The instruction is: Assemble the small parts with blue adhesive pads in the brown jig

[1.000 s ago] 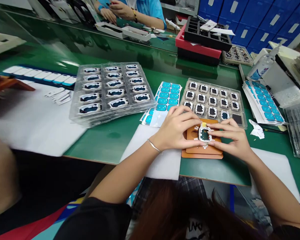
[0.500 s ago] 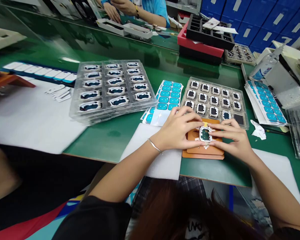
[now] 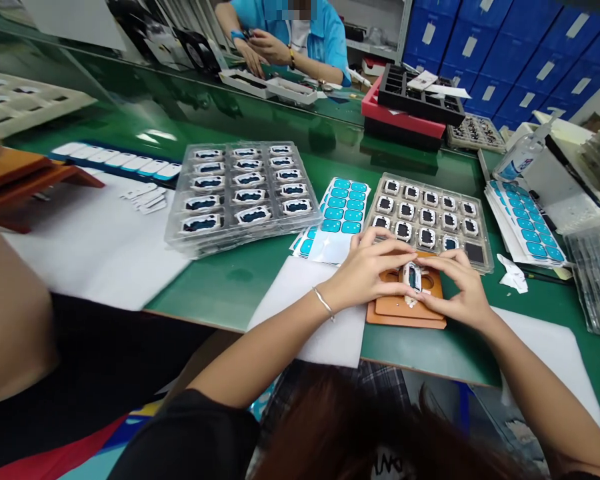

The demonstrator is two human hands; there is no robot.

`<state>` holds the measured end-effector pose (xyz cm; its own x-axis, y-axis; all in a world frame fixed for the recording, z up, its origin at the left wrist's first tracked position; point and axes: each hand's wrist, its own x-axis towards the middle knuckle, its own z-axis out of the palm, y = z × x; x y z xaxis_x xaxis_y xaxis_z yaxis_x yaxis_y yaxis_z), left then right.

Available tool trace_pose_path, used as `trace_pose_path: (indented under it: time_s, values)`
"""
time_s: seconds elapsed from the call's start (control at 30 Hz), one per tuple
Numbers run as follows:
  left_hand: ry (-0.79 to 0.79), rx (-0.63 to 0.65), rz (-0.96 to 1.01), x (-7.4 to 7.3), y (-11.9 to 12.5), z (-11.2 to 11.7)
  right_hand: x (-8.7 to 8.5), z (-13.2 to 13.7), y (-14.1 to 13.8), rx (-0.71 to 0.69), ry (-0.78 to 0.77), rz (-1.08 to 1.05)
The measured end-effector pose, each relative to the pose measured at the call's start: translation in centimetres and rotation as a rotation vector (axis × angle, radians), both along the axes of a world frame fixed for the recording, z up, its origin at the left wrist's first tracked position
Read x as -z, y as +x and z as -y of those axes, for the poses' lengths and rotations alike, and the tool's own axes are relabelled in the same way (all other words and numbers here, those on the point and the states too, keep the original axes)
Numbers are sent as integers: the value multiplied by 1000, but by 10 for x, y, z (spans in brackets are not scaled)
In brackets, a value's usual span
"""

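Between the fingers of both hands is a small white watch-case frame [image 3: 413, 277] with a dark inside, tilted onto its side. My left hand [image 3: 375, 267] grips it from the left, thumb at the near end and fingers at the far end. From the right, my right hand [image 3: 457, 287] closes on the same frame with thumb and fingertips. Beneath lies an orange plate [image 3: 403, 313] with round recesses, partly covered by my hands. Just beyond stands a clear tray [image 3: 480, 227] with rows of similar white frames.
Left of centre sits a stack of clear trays [image 3: 245, 180] holding more frames. Blue sticker sheets [image 3: 347, 207] lie between the trays. A pump bottle [image 3: 525, 150] and crumpled paper [image 3: 513, 273] are at right. Across the bench a person in a blue shirt [image 3: 330, 40] works.
The frame has turned from nearly face-up to standing tilted on edge between my fingers. My right fingers have drawn in around it. The camera view has shifted slightly, showing more of the person opposite.
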<state>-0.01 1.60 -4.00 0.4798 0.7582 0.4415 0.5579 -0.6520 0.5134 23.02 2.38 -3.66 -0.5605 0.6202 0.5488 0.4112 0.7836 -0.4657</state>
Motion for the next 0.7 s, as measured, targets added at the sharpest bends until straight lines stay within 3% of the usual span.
trace_pose_path:
  time_s: [0.13,0.27,0.4,0.53,0.6,0.7]
  values:
    - [-97,43,-109,-3,4,2,13,-1,-3,25,-240,-241]
    - [-76,25,-169,-4,3,3,20,-4,-3,-63,-549,-449]
    - [55,37,-196,-3,-2,3,16,-6,-2,-103,-760,-629]
    - [320,96,-213,-3,-13,-4,9,-9,-4,-93,-848,-715]
    - [384,-16,-219,-4,-20,-10,7,-13,-3,-44,-832,-710]
    - [266,-415,-281,-2,-30,-19,7,-21,1,6,-809,-686]
